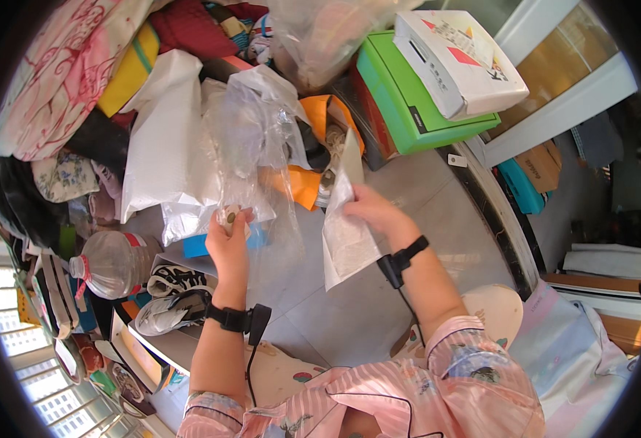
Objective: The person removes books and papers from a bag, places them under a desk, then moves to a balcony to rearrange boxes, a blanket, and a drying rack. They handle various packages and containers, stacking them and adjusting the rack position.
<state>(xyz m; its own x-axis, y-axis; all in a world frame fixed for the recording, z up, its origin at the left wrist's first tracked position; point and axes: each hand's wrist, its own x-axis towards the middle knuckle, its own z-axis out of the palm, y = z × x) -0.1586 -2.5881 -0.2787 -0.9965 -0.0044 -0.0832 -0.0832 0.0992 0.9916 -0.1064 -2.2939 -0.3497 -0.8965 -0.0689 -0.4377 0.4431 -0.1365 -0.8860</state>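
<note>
My left hand grips a small pale tag-like piece with a dark round spot, along with part of a clear plastic bag that spreads above it. White padded plastic packaging lies just beyond. My right hand is closed on a flat white wrapping sheet or pouch, which hangs tilted over the grey floor. Past it, a shoe with pale laces lies in an orange wrapping, partly covered by the white sheet. Both wrists wear black straps with cables.
A white printed package rests on a green box at the upper right, near a door track. At left are a large clear plastic bottle, sneakers and piled cloth. A blue item lies behind my left hand.
</note>
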